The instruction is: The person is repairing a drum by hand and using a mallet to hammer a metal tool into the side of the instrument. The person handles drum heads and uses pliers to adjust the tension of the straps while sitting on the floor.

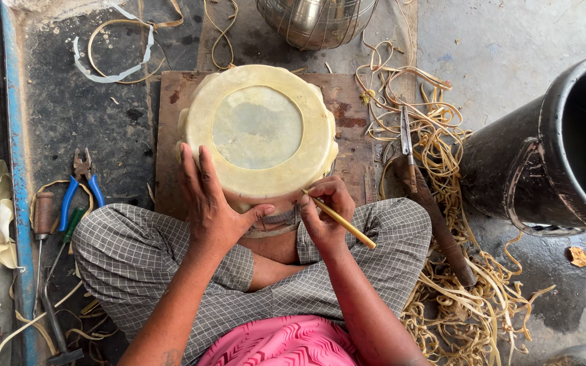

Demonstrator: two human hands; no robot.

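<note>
A person sits cross-legged on the floor with a drum at centre frame, its pale skin head facing up and resting on a wooden board. The left hand lies flat and open against the drum's near rim, steadying it; the right hand is closed around a thin yellow stick, its tip at the lower edge of the skin. The skin already covers the top, with a thinner round centre showing; no lacing appears around the rim, so binding seems still to come, though the sides are hidden. Pale hide strips lie heaped at right beside scissors; pliers rest at left.
</note>
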